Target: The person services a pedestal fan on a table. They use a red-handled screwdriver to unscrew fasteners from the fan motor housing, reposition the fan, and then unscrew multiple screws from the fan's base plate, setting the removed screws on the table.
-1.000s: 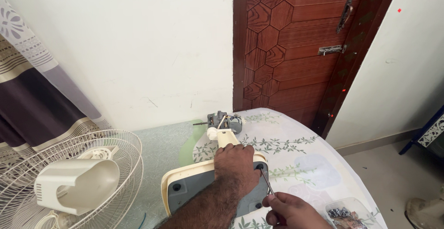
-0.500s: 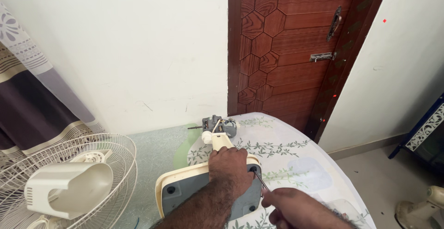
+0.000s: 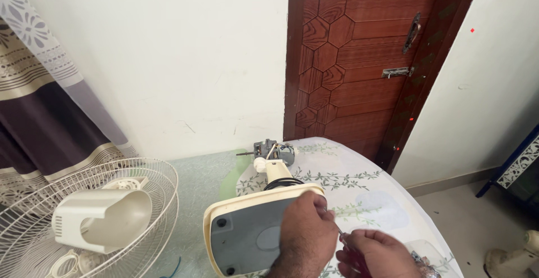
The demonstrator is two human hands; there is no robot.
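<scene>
A: Entry, head view. Where is the fan base?

B: Fan base lies tipped on the surface, grey underside facing up, cream rim around it. Its cream neck points away toward the bare motor near the far edge.

A: Left hand?

B: Left hand is laid flat over the right part of the underside, fingers spread and curled at the rim, pressing on it rather than gripping anything.

A: Right hand?

B: Right hand is closed around a screwdriver with a red handle; thin shaft angles up-left to the base's right edge, just beside the left hand's fingers. Tip contact: cannot tell.

A: Surroundings?

B: Wire fan guard on the left, a cream motor cover lying in it. Floral cloth covers the surface. Brown door behind, curtain far left
</scene>
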